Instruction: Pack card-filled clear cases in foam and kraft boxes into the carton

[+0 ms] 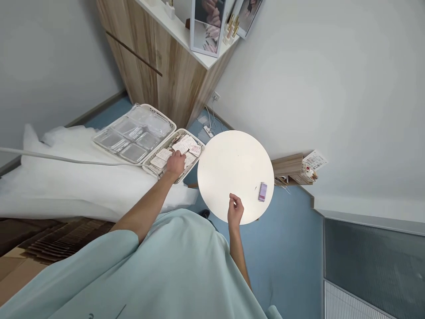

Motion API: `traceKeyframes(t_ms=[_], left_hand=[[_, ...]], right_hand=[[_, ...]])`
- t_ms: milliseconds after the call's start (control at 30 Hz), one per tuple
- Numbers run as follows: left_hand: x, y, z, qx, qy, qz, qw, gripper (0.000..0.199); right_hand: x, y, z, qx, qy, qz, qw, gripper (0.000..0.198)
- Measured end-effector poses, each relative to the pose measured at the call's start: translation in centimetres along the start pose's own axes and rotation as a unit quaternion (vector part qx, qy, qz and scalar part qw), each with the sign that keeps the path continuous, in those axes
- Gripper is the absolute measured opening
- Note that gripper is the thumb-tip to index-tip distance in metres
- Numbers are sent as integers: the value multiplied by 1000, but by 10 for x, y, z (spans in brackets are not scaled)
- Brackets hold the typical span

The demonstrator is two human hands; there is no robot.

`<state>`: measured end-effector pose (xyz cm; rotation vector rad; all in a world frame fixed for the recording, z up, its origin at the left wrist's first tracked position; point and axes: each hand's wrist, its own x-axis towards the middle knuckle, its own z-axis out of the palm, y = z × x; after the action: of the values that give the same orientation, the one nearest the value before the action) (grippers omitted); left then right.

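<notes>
The right hand [235, 212] is hovering over a round white tabletop [234, 164], its fingers bending close to the thumb; whether it is pinching anything, I cannot tell. Pixelation is obscuring a small purple rectangular object [262, 192] there. The left hand [175, 165] is resting in a white perforated plastic basket [192, 136], its fingertips hiding among small white printed cards [158, 162], so its grip is staying unclear. The cards are overlapping loosely, one showing pink print. Beyond, the upper edge is cropping white-framed photographs [206, 39].
</notes>
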<state>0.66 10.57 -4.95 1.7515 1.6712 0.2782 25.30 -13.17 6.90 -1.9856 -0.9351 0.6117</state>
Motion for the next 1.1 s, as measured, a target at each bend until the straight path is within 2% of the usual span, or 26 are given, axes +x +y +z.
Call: traceKeyframes(t_ms=[133, 267, 367, 467, 567, 667, 867, 933, 1000, 1100], left_hand=[[-13, -2, -5, 49, 2, -3, 999, 32], [-32, 10, -19, 2, 69, -17, 997, 30], [-55, 37, -29, -49, 144, 4, 988, 27], [-85, 78, -28, -105, 177, 77, 976, 24], [-115, 123, -10, -152, 156, 159, 963, 27], [-137, 160, 18, -168, 123, 211, 955, 28], [-157, 205, 68, -148, 50, 229, 961, 29], [-161, 217, 78, -185, 55, 219, 956, 24], [-163, 229, 86, -256, 65, 170, 949, 26], [-164, 242, 97, -368, 4, 51, 928, 51]], right_hand=[[7, -3, 3, 17, -24, -5, 1000, 40], [18, -2, 4, 31, -69, -16, 997, 39], [31, -5, 5, 51, -115, -20, 992, 35], [49, -13, 3, 113, -163, 4, 980, 34], [72, -21, -8, 166, -195, 40, 966, 39], [92, -22, -28, 202, -204, 73, 955, 48], [106, 2, -81, 238, -191, 122, 944, 40], [105, 14, -95, 251, -175, 126, 943, 38], [102, 24, -104, 258, -151, 122, 946, 37], [96, 38, -111, 261, -116, 106, 952, 39]])
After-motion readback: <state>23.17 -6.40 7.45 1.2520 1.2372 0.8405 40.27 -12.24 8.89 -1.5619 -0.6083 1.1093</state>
